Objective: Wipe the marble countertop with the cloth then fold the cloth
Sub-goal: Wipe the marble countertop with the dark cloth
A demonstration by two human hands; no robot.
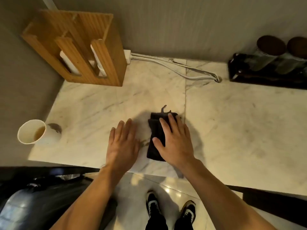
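A small black cloth [155, 133], folded into a narrow rectangle with a loop tag at its far end, lies on the white marble countertop [232, 123] near the front edge. My right hand [174, 140] rests flat on top of the cloth, fingers spread, covering its right half. To the left of the cloth, my left hand [123, 143] lies flat on the bare marble with fingers apart, holding nothing and apart from the cloth.
A paper cup [33, 131] with brown liquid stands at the counter's left corner. At the back left is a wooden cup dispenser [93, 52]. White cables [174, 67] run along the wall. A dark tray with jars [269, 68] sits back right. A bin bag [41, 196] is below left.
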